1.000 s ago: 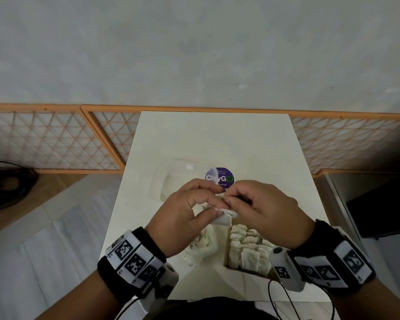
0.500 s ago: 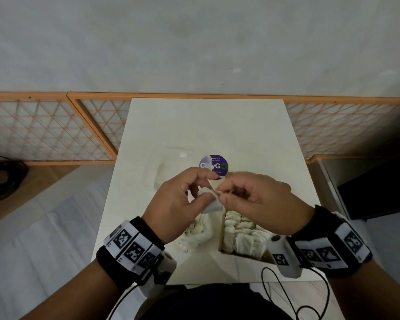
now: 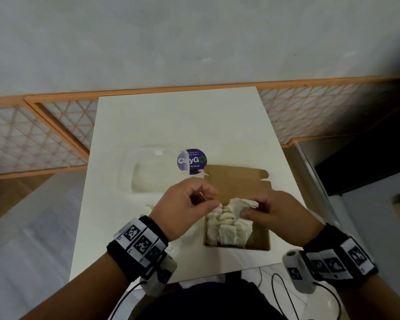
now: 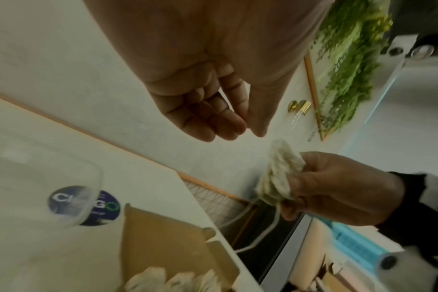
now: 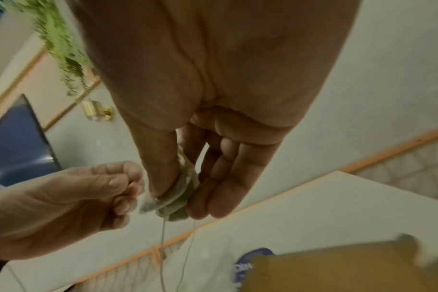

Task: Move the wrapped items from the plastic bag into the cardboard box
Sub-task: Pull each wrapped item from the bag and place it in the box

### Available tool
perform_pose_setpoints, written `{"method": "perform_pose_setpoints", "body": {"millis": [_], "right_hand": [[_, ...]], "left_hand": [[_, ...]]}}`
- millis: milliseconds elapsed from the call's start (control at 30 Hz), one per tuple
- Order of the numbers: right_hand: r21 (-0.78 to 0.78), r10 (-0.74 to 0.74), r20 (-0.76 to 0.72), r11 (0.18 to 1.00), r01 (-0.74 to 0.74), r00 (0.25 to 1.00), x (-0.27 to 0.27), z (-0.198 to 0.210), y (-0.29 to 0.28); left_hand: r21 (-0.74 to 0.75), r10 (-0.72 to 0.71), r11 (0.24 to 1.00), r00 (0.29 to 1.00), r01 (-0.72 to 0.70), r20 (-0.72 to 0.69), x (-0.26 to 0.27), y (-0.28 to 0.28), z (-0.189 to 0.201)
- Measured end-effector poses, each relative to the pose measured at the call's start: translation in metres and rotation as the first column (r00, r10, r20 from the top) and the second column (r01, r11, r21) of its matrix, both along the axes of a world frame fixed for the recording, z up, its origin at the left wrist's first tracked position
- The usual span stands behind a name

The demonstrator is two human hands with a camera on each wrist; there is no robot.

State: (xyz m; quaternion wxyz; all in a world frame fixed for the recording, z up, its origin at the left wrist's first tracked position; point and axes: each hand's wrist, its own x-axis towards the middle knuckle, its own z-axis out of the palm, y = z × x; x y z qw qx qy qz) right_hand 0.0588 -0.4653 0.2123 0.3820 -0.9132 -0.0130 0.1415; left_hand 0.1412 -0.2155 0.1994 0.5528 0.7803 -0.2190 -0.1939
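Observation:
My right hand [image 3: 248, 210] pinches a white wrapped item [image 3: 239, 204] between thumb and fingers, just above the open cardboard box [image 3: 262, 236]. The right wrist view shows the same pinch on the wrapped item [image 5: 178, 194], with thin strings hanging below it. Several wrapped items [image 3: 226, 229] stand packed in the box's left half. My left hand [image 3: 207, 199] hovers to the left of the held item, fingers curled, holding nothing; its fingers [image 4: 213, 122] show bare. The clear plastic bag [image 3: 146, 176] lies behind my left hand.
A round purple sticker [image 3: 191, 160] sits on the bag beside the box's raised brown flap [image 3: 238, 179]. The white table [image 3: 178, 121] ends at an orange lattice panel [image 3: 32, 139]. Cables hang below the table's near edge.
Both hands were pinching the wrapped item together; now my left hand has let go and my right hand has carried it to the right, over the box.

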Motion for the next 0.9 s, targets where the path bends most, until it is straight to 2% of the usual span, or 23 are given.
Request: {"method": "perform_pose_setpoints", "body": {"millis": [67, 167, 267, 333, 500, 633, 767, 900], "right_hand": [[-0.113, -0.061, -0.047, 0.992, 0.055, 0.997, -0.016, -0.02, -0.021], [-0.183, -0.105, -0.114, 0.98, 0.083, 0.988, -0.036, -0.056, -0.042], [-0.264, -0.131, -0.25, 0.962, 0.063, 0.959, -0.049, -0.094, -0.049], [-0.306, -0.173, -0.286, 0.949, 0.081, 0.942, -0.051, -0.12, -0.051], [-0.454, -0.323, -0.233, 0.87, 0.191, 0.917, -0.038, -0.157, -0.048], [-0.463, -0.465, -0.13, 0.809, 0.361, 0.876, -0.023, -0.169, -0.049], [-0.465, -0.57, -0.185, 0.768, 0.439, 0.801, -0.013, -0.177, -0.048], [-0.439, -0.614, -0.172, 0.748, 0.498, 0.77, -0.007, -0.179, -0.043]], "left_hand": [[0.097, 0.001, 0.995, 1.0, 0.001, -0.026, 0.003, 0.008, -0.015], [0.218, 0.028, 0.976, 0.996, -0.01, -0.08, 0.006, 0.025, -0.04], [0.314, 0.032, 0.949, 0.996, -0.005, -0.08, 0.007, 0.043, -0.06], [0.356, 0.03, 0.934, 0.996, 0.0, -0.079, 0.007, 0.051, -0.07], [0.466, 0.037, 0.885, 0.995, 0.011, -0.094, 0.002, 0.065, -0.089], [0.481, 0.047, 0.876, 0.99, 0.022, -0.13, 0.001, 0.072, -0.099], [0.526, 0.062, 0.85, 0.987, 0.026, -0.149, 0.001, 0.074, -0.105], [0.56, 0.06, 0.827, 0.985, 0.04, -0.16, 0.001, 0.076, -0.109]]}}
